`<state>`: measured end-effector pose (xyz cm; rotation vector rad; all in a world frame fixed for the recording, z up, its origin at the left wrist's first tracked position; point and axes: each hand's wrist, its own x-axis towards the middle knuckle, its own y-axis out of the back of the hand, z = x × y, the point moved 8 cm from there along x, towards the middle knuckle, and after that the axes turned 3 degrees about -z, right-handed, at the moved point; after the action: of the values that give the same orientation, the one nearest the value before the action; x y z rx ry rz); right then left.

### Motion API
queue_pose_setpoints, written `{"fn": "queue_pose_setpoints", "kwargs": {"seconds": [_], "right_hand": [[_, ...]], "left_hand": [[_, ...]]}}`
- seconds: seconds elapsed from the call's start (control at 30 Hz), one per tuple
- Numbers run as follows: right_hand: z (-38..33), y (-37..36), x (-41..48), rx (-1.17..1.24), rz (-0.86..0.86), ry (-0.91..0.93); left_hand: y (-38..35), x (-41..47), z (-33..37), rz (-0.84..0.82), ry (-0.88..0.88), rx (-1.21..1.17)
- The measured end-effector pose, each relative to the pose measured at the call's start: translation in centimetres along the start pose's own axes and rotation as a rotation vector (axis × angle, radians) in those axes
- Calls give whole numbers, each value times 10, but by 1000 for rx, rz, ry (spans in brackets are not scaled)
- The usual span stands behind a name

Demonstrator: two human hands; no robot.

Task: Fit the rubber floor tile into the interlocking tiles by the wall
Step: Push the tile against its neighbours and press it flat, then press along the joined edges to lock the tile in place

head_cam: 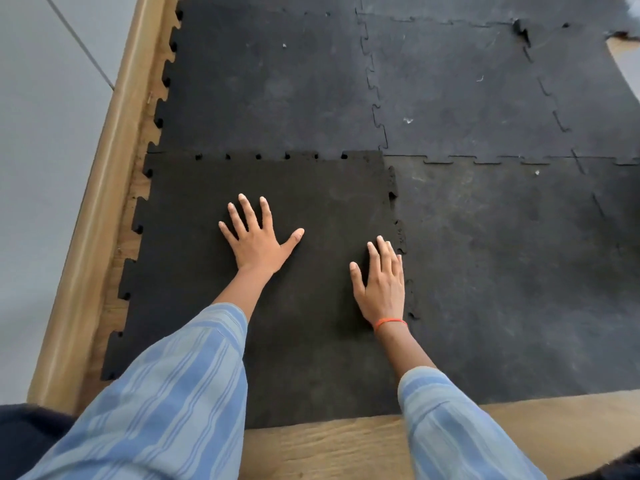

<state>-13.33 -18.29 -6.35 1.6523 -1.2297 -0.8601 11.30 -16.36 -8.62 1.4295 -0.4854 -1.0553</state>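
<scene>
A dark black rubber floor tile [194, 271] with jigsaw edges lies by the wall, darker than the tiles around it. Its far edge overlaps the worn grey tile [270, 91] beyond it, with small gaps showing along that seam. Its right edge overlaps the grey tile [502, 271] beside it and sits slightly raised. My left hand [258, 237] lies flat on the tile's middle, fingers spread. My right hand [381, 282] lies flat near the tile's right edge, fingertips close to the jigsaw tabs.
A light wooden skirting board [104, 188] runs along the grey wall [41, 133] at the left. Bare plywood floor [329, 448] shows at the near edge. More interlocked grey tiles [460, 81] cover the floor ahead and right; one seam [519, 31] at the far right is torn and lifted.
</scene>
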Motion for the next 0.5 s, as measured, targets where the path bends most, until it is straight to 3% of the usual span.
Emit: {"fn": "queue_pose_setpoints", "kwargs": {"seconds": [0.13,0.27,0.5], "right_hand": [[-5,-5,70,-84,-13,62],[6,-9,107,-118,3,9],[14,-14,134,-146,-7,-38]], "left_hand": [[8,34,17,-6,-142,61],[12,57,31,-6,-242,43],[10,66,40,97,-225,47]]}}
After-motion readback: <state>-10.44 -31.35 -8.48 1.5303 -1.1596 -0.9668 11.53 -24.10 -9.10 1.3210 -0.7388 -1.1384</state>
